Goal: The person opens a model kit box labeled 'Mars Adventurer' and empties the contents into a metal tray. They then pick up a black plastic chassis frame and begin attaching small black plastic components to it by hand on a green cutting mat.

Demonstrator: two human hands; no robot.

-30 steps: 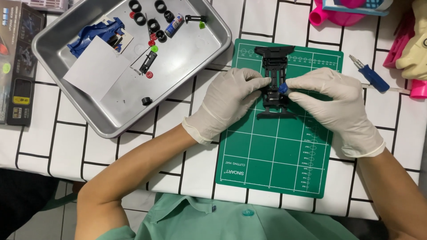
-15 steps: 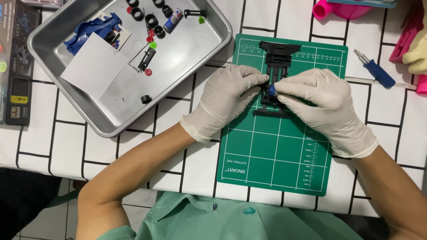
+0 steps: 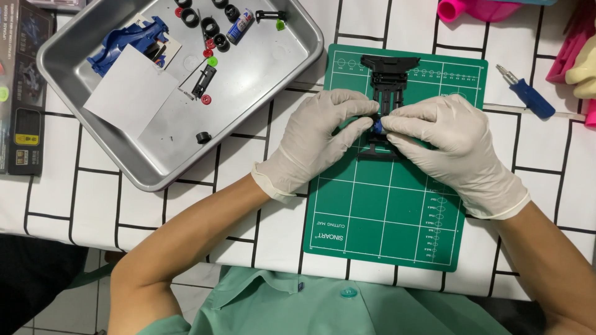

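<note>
Nearest the camera: green shirt (image 3: 292,310) with a teal button, both bare forearms reaching up onto the white table with black grid lines (image 3: 81,198).

On the green cutting mat with white grid (image 3: 385,217), the left hand in a white latex glove (image 3: 316,146) and the right hand in a white latex glove (image 3: 450,146) meet at the mat's middle. Both sets of fingertips pinch a small blue part (image 3: 376,126), which sits right between them, touching both. Left hand grips it from the left, right hand from the right; both are equally close, thumbs and index fingers closed on it.

The blue part lies on the black plastic toy-car chassis (image 3: 390,84), whose long axis runs near-to-far across the mat. The far end of the chassis sticks out beyond the fingers; the near end shows as a black crossbar just under the hands. So the grip is across the chassis axis, around its middle.

Further left: grey metal tray (image 3: 273,80), well apart from the hands, holding a white paper sheet (image 3: 130,93), a blue car body shell (image 3: 118,40), small black tyres (image 3: 205,25) and red and green bits.

Right of the mat: blue-handled screwdriver (image 3: 528,93) lying on the table. Far right edge: pink plastic items (image 3: 478,9).
</note>
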